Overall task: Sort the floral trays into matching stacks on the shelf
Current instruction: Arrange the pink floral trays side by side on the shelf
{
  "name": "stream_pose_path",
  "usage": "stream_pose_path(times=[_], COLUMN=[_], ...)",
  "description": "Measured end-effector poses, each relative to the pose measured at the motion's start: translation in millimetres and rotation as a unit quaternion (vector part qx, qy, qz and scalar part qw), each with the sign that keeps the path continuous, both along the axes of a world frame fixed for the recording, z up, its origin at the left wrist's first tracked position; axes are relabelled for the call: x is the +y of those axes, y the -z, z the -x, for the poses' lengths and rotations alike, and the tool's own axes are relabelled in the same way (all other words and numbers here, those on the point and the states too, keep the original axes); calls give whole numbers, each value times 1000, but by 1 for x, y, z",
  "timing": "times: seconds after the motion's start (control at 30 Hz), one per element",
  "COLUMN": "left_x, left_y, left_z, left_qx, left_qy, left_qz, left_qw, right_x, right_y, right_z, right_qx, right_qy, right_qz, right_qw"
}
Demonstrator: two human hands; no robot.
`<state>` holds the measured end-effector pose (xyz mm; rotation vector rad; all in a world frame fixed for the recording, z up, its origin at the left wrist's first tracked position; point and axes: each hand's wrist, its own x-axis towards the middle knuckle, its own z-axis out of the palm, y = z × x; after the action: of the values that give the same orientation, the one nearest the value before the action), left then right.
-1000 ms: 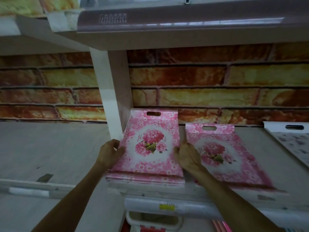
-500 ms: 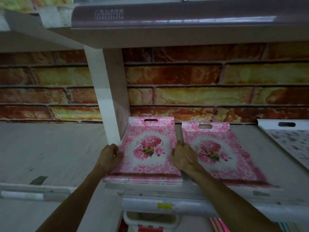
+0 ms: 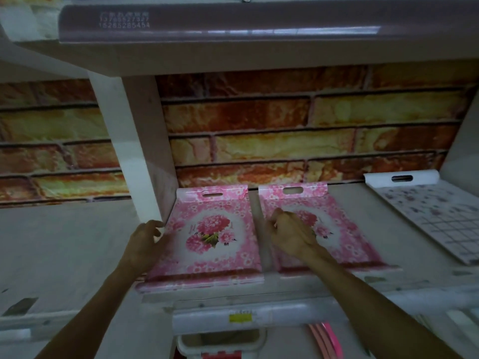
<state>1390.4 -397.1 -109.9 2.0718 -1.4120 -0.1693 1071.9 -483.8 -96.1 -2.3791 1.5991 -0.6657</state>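
Two stacks of pink floral trays sit side by side on the shelf (image 3: 77,255) at the centre of the frame, and nothing lies in them. The left stack (image 3: 207,242) shows several layered rims at its near edge. The right stack (image 3: 344,229) is partly hidden by the right hand (image 3: 290,234), which hovers loosely curled, gripping nothing. The left hand (image 3: 145,242), fingers spread, touches the left stack's left edge. A white patterned tray (image 3: 440,211) is cut off at the right. All trays run lengthwise towards the brick wall (image 3: 285,125), handle slots at the far end.
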Motion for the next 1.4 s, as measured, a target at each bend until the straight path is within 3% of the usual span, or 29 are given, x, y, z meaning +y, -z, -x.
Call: stream_pose_path(times=[0.17,0.4,0.57,0.7,0.9,1.13,1.27,1.4], left_x=[-7,-22,-50,-68,-87,-101,-102,-102], left_y=[-24,-33,-35,-32,-26,-16,-17,-19], left_z=[46,122,168,199,225,234,235,234], left_qx=[54,195,212,224,219,227,237,239], left_qy=[62,169,177,165,150,109,98,86], left_qz=[100,111,99,90,78,54,49,48], left_qw=[992,960,956,956,961,966,965,966], right_x=[4,-5,-16,-27,-39,-52,-50,-48], right_y=[-8,-3,5,18,26,12,6,7], right_z=[63,136,175,198,202,208,202,198], right_qx=[-23,-25,-1,26,44,-123,-268,-301], right_qy=[60,126,151,185,163,116,81,100], right_qz=[40,19,-3,-91,-144,-191,-230,-193], right_qw=[997,992,989,978,975,967,932,928])
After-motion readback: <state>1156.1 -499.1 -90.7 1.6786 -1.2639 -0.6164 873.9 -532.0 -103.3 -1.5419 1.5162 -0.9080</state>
